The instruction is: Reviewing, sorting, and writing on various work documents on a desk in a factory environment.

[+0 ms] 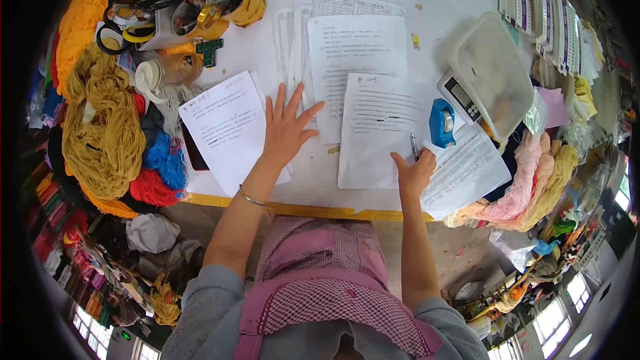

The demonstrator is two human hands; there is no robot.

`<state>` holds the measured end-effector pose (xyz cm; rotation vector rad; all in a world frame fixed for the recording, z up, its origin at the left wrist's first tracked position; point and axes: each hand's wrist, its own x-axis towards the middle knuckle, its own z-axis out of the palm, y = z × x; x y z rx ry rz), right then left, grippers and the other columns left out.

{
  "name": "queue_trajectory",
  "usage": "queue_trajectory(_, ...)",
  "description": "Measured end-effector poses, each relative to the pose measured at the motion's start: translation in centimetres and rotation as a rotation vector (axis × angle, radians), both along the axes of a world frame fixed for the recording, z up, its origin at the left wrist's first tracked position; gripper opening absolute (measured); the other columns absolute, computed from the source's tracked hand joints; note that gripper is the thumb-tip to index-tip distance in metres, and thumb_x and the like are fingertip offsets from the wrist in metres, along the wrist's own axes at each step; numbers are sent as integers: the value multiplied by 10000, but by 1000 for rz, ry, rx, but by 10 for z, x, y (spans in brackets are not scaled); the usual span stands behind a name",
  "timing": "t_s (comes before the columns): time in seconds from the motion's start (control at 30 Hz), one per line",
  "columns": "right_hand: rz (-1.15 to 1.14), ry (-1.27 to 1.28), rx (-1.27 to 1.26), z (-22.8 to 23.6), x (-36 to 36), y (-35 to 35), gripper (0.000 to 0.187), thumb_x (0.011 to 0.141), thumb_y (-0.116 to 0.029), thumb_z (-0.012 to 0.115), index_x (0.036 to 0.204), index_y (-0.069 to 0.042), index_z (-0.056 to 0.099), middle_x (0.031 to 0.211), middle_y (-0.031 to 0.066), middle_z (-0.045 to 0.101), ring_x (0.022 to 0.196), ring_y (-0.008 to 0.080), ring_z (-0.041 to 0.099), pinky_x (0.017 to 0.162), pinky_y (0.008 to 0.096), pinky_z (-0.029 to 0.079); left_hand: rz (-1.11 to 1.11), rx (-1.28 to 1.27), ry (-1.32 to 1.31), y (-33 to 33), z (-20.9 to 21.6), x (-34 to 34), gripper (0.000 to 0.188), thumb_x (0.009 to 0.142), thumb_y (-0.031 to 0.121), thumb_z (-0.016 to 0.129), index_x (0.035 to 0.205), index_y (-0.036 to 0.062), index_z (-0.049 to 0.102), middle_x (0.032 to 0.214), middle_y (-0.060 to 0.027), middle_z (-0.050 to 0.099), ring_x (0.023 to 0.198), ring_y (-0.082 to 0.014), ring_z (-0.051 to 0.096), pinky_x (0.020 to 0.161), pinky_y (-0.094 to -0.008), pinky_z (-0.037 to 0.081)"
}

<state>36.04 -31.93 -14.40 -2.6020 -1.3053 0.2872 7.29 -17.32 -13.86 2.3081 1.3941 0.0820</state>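
My left hand [288,125] lies with its fingers spread over sheets of paper and the white tabletop. Just left of it is a slanted sheet [227,123] with handwritten lines. My right hand [417,172] rests at the lower right edge of another written sheet [373,150], some of whose lines are struck through. Its fingers are curled and a pen [414,146] sticks up from them, the thumb out to the left. Close to that hand stand a blue tape dispenser [437,123] and a printed list [467,173].
A translucent plastic tub [492,70] sits on a small scale [461,99] at the right. Yarn skeins crowd both sides, tan [100,133] at left and pink [520,183] at right. Scissors [137,33], a jar [177,68] and tape rolls [247,7] stand far left.
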Motion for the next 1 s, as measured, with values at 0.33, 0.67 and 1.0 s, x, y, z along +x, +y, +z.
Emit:
queue_trajectory(0.33,-36,199,-44,6,-14,21,678,679,-281,890,1152,10,501,1061,177,566,977,386,567,803,435,491,316,-31,-343,9,4,20,466,806,148,752,1247,121,606,1237,-87,583,1177,-319,488,994,-435,417)
queue_trajectory(0.67,-12,221,-73,4,-20,25,635,719,-247,868,1172,10,506,1082,196,604,970,380,608,789,416,511,640,-256,-359,9,-9,37,128,848,125,703,845,59,594,733,-62,621,696,-243,593,637,-380,465)
queue_trajectory(1.0,-103,417,2,5,-24,28,339,830,-197,777,1045,-20,583,836,156,660,720,333,643,684,387,516,604,-260,-388,21,-8,20,139,865,104,678,805,32,575,705,-109,625,652,-287,593,612,-384,453)
